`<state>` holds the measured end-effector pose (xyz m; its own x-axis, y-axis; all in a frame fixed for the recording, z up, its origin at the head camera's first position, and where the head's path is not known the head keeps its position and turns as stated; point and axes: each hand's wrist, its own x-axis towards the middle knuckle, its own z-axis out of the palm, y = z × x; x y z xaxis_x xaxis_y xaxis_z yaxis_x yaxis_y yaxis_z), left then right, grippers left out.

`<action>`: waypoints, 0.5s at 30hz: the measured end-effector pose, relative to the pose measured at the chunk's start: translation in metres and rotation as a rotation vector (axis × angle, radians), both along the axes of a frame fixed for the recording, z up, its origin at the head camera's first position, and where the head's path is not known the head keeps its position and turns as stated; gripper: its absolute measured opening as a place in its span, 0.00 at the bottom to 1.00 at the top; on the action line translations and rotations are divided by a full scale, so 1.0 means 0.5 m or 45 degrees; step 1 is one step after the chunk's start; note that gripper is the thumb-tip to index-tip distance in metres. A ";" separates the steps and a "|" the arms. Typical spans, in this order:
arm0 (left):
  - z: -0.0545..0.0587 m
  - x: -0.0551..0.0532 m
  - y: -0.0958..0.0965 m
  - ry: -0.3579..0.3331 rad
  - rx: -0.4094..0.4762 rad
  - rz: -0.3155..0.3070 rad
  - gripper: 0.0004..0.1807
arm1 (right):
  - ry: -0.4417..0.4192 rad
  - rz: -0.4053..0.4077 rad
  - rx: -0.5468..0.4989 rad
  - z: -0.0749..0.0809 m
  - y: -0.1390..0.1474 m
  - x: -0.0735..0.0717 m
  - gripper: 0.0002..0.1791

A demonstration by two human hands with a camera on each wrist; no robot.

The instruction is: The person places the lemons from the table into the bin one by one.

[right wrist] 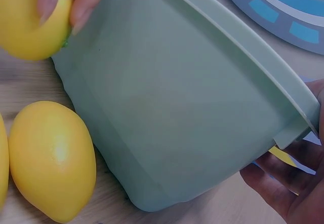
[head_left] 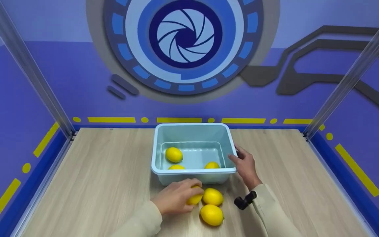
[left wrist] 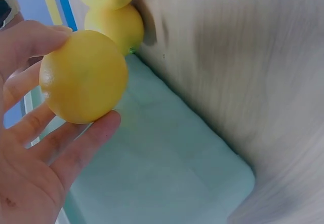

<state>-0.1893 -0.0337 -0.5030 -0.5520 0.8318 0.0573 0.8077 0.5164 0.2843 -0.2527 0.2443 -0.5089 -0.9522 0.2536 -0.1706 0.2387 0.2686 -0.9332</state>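
My left hand [head_left: 178, 196] pinches a yellow lemon [left wrist: 85, 77] between thumb and fingers, in front of a pale blue-green plastic bin [head_left: 189, 179]. In the left wrist view the lemon sits against the fingertips, close to the bin's outer wall. My right hand [head_left: 246, 166] grips the bin's right rim, thumb inside and fingers outside beneath the lip. Two more lemons lie on the table beside the held one: a nearer lemon [head_left: 212, 215] and a farther lemon [head_left: 213, 197]. Inside the bin, one lemon [head_left: 174, 154] shows whole, while two others are partly hidden by the front rim.
The bin stands on a wood-grain table [head_left: 110, 171] near its back edge. Blue printed panels [head_left: 77, 75] rise behind and at both sides, with metal posts [head_left: 347, 75] at the corners. A black wrist device [head_left: 245, 200] juts from the right sleeve.
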 end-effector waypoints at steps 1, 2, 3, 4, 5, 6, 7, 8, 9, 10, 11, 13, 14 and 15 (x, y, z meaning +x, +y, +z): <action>0.003 0.000 0.001 -0.002 0.000 -0.003 0.24 | 0.001 0.000 0.001 0.000 0.000 0.000 0.32; 0.006 0.000 0.002 0.000 0.000 -0.006 0.24 | -0.001 -0.003 0.003 0.001 0.000 0.000 0.32; 0.009 0.000 0.002 0.004 0.001 -0.009 0.24 | 0.001 -0.002 0.003 0.001 -0.001 0.001 0.32; 0.011 0.000 0.003 0.008 0.002 -0.014 0.24 | -0.001 -0.003 0.004 0.002 -0.001 0.001 0.32; 0.013 0.000 0.003 0.015 0.006 -0.020 0.24 | 0.002 0.002 0.006 0.002 -0.001 0.001 0.32; 0.016 0.000 0.003 0.017 0.009 -0.024 0.24 | 0.002 0.003 0.005 0.002 0.000 0.002 0.32; 0.018 0.000 0.003 0.020 0.016 -0.029 0.24 | 0.005 0.007 0.007 0.001 0.000 0.002 0.32; 0.020 -0.001 0.003 0.020 0.023 -0.032 0.24 | 0.003 0.005 0.007 0.001 0.000 0.002 0.32; 0.022 -0.001 0.003 0.019 0.031 -0.034 0.24 | 0.003 0.006 0.007 0.001 0.000 0.002 0.32; 0.024 -0.001 0.003 0.023 0.039 -0.037 0.24 | 0.002 0.007 0.007 0.001 0.000 0.002 0.32; 0.025 -0.002 0.003 0.026 0.047 -0.038 0.24 | 0.003 0.012 0.005 0.001 0.001 0.002 0.32; 0.028 -0.003 0.003 0.032 0.064 -0.039 0.23 | -0.002 0.014 0.005 0.000 0.001 0.001 0.31; 0.029 -0.003 0.003 0.039 0.072 -0.039 0.23 | -0.003 0.014 0.005 -0.001 0.001 0.001 0.31; 0.030 -0.004 0.004 0.056 0.080 -0.044 0.23 | 0.008 0.017 -0.002 -0.002 0.001 0.001 0.31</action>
